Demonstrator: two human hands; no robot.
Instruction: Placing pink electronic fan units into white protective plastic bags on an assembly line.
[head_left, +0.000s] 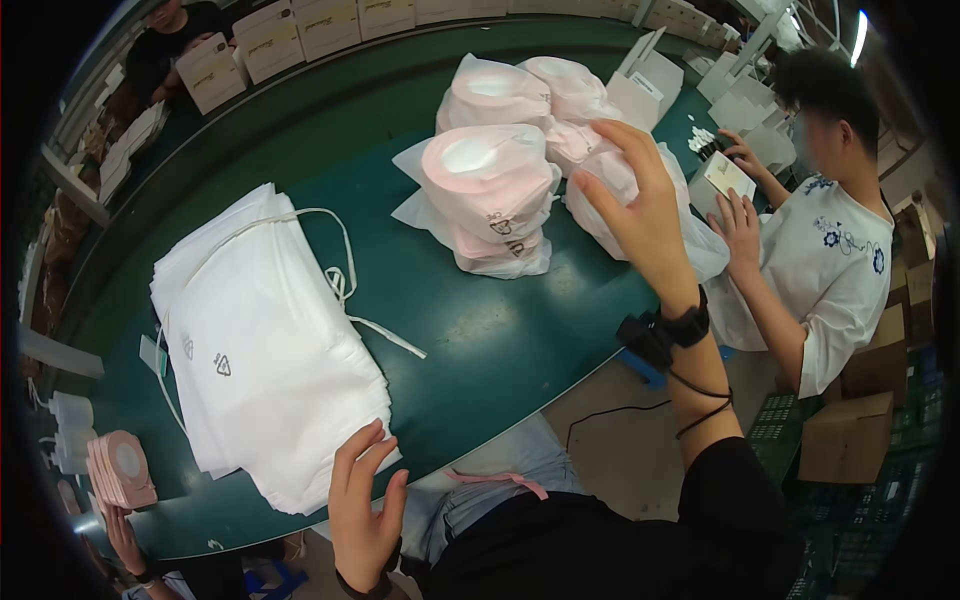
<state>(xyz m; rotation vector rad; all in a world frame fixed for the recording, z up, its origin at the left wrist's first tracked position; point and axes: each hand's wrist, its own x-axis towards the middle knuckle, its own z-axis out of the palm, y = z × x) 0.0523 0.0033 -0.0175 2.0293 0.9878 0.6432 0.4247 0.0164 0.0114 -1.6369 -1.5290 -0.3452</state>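
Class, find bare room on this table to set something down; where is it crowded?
The main bare patch of green table lies between the white stack and the wrapped pink items; a smaller one separates that stack from the pink pile at left. It is crowded around the right hand.

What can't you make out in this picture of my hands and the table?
- Head view: part of the wrapped pink bundles, covered by the right hand.
- Head view: whether the left hand touches the white bags; the angle hides any gap.
- Head view: the lower bags, covered by the top one.
- Head view: the person at upper left, cut off by the top edge.
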